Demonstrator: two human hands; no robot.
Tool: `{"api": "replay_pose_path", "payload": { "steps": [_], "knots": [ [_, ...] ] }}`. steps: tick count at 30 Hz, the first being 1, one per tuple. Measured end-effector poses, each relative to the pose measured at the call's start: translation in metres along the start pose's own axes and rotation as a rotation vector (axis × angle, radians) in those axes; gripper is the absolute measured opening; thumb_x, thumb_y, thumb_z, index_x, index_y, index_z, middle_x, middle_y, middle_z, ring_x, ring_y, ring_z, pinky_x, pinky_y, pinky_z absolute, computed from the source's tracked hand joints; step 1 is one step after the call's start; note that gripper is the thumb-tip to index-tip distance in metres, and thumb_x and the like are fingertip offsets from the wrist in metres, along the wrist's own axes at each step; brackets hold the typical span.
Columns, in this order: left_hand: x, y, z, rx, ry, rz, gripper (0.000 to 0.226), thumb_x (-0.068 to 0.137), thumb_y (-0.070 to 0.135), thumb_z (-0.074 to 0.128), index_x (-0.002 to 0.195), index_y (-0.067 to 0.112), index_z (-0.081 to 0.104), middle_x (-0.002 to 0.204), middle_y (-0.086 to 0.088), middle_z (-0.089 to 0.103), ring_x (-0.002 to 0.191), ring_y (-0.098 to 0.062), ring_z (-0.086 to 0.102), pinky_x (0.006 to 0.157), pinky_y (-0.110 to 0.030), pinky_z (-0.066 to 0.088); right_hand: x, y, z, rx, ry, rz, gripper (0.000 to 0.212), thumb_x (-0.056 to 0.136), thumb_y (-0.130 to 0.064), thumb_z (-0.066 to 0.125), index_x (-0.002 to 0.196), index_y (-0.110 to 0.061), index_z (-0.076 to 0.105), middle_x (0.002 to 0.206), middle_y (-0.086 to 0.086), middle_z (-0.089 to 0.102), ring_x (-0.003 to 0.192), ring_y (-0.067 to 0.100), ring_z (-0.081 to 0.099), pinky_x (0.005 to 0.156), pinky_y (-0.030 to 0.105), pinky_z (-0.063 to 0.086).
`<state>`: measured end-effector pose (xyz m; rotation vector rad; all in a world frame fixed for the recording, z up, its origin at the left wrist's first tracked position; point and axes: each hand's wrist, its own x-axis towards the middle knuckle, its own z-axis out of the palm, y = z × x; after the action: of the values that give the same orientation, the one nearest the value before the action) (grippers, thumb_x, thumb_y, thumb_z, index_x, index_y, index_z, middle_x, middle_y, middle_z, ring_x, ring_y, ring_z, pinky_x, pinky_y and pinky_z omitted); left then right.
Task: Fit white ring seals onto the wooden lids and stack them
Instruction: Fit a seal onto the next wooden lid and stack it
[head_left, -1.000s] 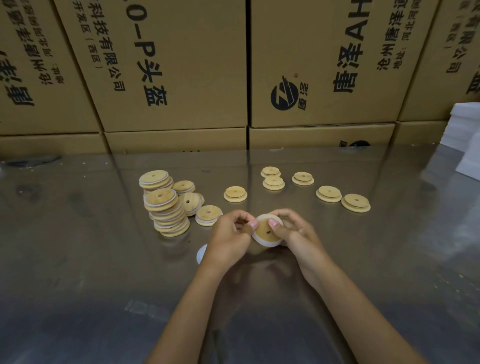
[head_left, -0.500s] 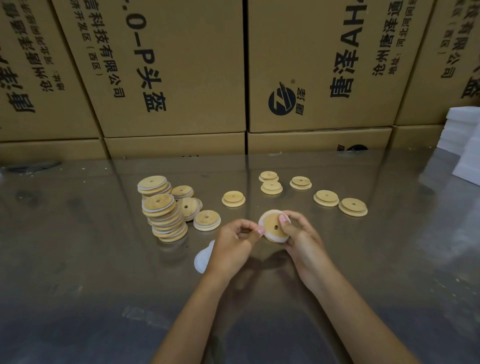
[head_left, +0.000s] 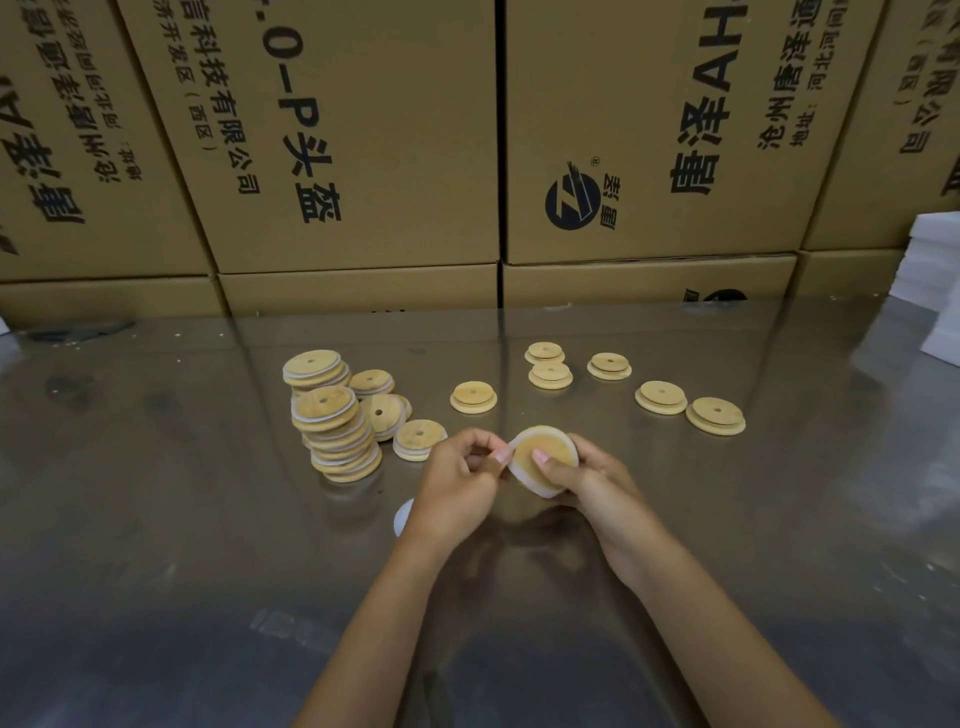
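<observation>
Fingers of the right hand (head_left: 587, 475) grip a wooden lid (head_left: 544, 457) tilted toward the left hand (head_left: 457, 480), which pinches its white ring seal (head_left: 522, 478) – likely seating it. Leaning sealed stack (head_left: 337, 426) waits toward the table's (head_left: 156, 519) left edge – bare lids (head_left: 714, 415) lie toward the far edge.
</observation>
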<state>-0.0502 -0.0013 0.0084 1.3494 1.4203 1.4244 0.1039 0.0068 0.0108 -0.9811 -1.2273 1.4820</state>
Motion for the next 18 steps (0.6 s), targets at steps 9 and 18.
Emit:
{"api": "replay_pose_path", "payload": {
  "steps": [9,18],
  "knots": [
    [-0.008,0.002,0.004,0.248,-0.117,0.023,0.018,0.094,0.017,0.058,0.077,0.023,0.059,0.065,0.009,0.061,0.064,-0.009,0.057,0.066,-0.025,0.047,0.003,-0.001,-0.004,0.138,0.016,-0.013,0.016,0.095,-0.013,0.060,0.107,-0.007,0.070,0.091,0.008,0.074,0.088,0.018,0.068,0.078,0.024,0.052],
    [-0.015,0.014,0.009,0.008,-0.150,-0.084,0.009,0.093,0.012,0.062,0.085,0.010,0.067,0.069,-0.001,0.065,0.065,-0.010,0.059,0.069,-0.025,0.053,0.007,-0.004,-0.008,0.243,-0.003,0.043,0.023,0.096,-0.015,0.059,0.117,-0.007,0.066,0.102,0.009,0.072,0.090,0.018,0.066,0.085,0.029,0.051]
  ]
}}
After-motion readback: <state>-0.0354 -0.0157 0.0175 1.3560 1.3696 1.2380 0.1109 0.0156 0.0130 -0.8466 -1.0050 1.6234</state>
